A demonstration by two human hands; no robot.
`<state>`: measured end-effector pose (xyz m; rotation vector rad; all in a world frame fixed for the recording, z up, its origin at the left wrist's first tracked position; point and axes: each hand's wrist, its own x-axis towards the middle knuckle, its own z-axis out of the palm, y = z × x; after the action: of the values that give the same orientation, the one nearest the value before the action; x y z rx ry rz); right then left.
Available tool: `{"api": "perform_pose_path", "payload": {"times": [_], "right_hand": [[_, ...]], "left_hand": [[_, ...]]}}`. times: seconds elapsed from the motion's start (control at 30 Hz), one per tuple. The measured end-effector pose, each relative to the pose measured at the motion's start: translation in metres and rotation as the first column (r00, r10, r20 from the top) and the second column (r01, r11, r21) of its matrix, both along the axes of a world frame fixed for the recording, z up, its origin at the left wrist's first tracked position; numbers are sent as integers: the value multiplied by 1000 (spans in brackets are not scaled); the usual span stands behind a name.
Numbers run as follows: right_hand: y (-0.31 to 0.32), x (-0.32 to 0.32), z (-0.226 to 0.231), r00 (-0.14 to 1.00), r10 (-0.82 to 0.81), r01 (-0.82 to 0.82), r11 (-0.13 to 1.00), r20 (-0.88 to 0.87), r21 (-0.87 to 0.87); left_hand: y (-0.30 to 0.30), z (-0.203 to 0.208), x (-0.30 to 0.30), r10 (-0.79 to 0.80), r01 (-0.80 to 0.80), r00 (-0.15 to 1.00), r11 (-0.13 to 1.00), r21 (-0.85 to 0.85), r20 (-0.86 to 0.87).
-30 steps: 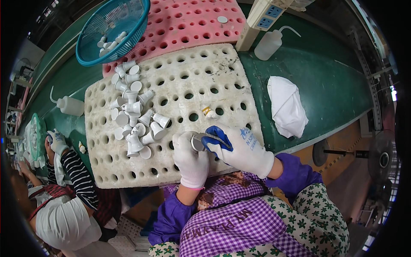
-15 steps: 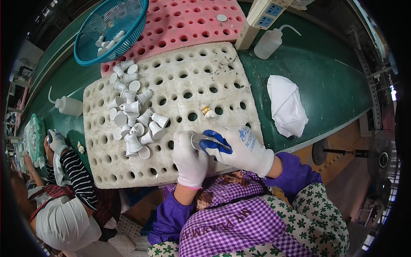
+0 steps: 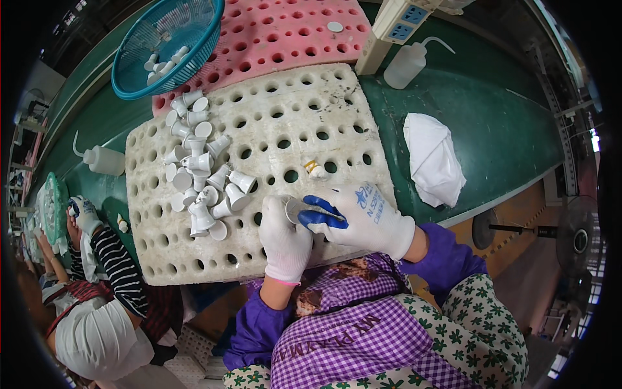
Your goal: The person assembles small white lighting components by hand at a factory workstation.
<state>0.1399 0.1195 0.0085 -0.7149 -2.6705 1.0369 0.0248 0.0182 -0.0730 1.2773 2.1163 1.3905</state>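
Observation:
Over the near edge of the white foam board [image 3: 272, 129], my left hand [image 3: 284, 243], in a white glove, is closed around a small white cup-shaped piece [image 3: 294, 210]. Its open round end faces my right hand [image 3: 366, 219], whose glove has blue-coated fingertips. Those fingers pinch a thin greyish tool [image 3: 330, 214], mostly hidden by the glove, with its tip close to the cup's rim. To the left, a heap of similar white cup-shaped pieces [image 3: 197, 162] lies on the board. Just beyond my hands sits a small white lump with a yellow band [image 3: 315, 170].
A pink foam board [image 3: 285, 32] lies behind, with a blue basket [image 3: 120, 68] of white pieces at its left. Squeeze bottles [image 3: 407, 67] stand on the green table [image 3: 499, 123]; a white cloth [image 3: 433, 159] lies right. A co-worker [image 3: 107, 318] sits at left.
Both my hands have shifted slightly left, keeping hold of the cup-shaped piece and the thin tool. The heap is unchanged.

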Motion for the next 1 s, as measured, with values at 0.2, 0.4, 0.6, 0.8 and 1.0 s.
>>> {"api": "perform_pose_path", "payload": {"times": [0.2, 0.4, 0.6, 0.8, 1.0], "right_hand": [[10, 2, 10, 993, 103, -108, 990, 50, 89], [6, -2, -3, 999, -33, 35, 999, -42, 41], [7, -6, -3, 1000, -24, 24, 1000, -4, -16], [22, -2, 4, 978, 148, -144, 989, 148, -36], [39, -8, 6, 939, 339, -343, 933, 57, 109]], "left_hand": [[0, 2, -4, -37, 37, 998, 999, 0, -57], [1, 5, -5, -51, 52, 999, 998, 20, -13], [0, 3, -9, -68, 68, 998, 997, -32, -6], [2, 6, -16, -162, 166, 985, 984, -69, 54], [4, 11, -25, -274, 292, 949, 950, -107, 157]]}}
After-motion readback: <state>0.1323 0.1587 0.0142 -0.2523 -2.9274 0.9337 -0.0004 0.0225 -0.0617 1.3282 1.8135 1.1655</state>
